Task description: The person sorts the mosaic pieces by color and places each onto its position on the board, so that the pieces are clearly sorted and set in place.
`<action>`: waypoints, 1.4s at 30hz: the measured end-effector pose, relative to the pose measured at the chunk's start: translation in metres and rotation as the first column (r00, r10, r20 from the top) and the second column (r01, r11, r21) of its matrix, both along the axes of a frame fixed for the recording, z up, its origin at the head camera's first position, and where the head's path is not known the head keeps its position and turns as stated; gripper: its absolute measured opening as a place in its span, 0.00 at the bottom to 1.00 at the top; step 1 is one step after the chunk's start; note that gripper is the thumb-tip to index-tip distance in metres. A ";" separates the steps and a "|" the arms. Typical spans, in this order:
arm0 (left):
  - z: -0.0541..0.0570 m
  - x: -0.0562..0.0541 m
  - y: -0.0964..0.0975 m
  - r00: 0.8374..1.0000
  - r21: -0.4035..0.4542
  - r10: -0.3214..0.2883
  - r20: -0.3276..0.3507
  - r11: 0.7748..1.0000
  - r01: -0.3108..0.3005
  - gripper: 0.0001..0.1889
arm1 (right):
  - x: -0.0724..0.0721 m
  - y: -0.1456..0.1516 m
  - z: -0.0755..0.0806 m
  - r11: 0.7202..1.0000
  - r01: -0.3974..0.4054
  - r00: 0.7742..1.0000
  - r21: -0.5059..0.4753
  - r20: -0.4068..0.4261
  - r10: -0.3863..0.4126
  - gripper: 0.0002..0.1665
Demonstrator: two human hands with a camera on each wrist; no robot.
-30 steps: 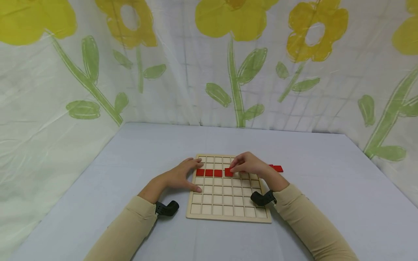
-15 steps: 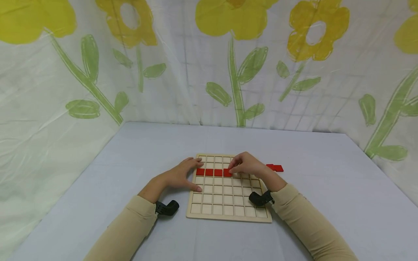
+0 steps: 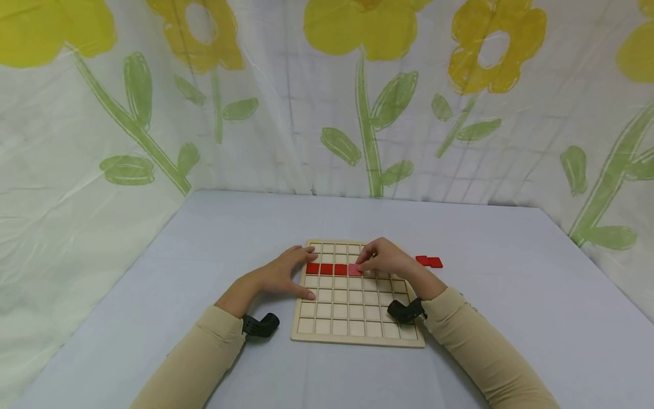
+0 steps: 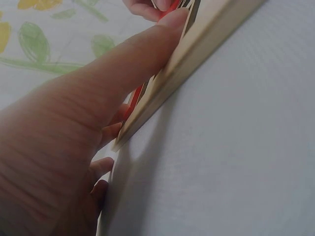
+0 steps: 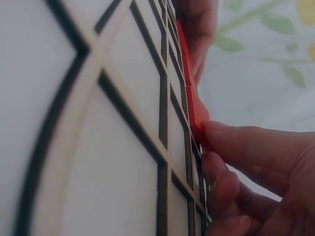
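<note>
A wooden grid board point(image 3: 339, 339) lies on the table. In its third row from the back, red square tiles point(image 3: 327, 269) fill the first three cells from the left. The fourth tile point(image 3: 355, 270), paler with glare, lies at the fourth cell. My right hand point(image 3: 385, 258) holds this tile at its right side, its thumb point(image 5: 246, 145) on the tile's edge in the right wrist view. My left hand point(image 3: 281, 275) rests at the board's left edge with fingers spread, thumb on the frame and fingertips near the first tile.
Two more red tiles point(image 3: 434, 262) lie on the white tabletop point(image 3: 490, 244) right of the board, just past the right forearm. A flower-printed curtain point(image 3: 286, 113) hangs behind the table. Each wrist carries a black camera point(image 3: 406, 311).
My right hand has shifted slightly left, bringing the fourth tile in line beside the third and into its cell. The left hand has stayed put.
</note>
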State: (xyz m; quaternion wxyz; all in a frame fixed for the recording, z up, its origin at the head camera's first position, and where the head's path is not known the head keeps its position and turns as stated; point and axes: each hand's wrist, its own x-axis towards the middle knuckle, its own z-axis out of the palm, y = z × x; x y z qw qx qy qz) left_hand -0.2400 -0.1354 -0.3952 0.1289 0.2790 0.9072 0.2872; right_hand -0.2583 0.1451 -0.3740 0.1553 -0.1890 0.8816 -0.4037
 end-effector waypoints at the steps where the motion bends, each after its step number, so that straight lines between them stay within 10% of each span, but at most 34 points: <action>1: 0.000 0.000 0.000 1.000 -0.001 0.001 -0.002 1.000 -0.001 0.47 | 0.000 0.000 0.000 1.000 -0.003 1.000 0.002 -0.005 0.003 0.05; 42: 0.001 0.000 0.000 1.000 -0.020 0.004 0.014 1.000 -0.004 0.48 | 0.004 0.029 0.015 0.999 -0.040 0.999 0.028 0.010 0.040 0.11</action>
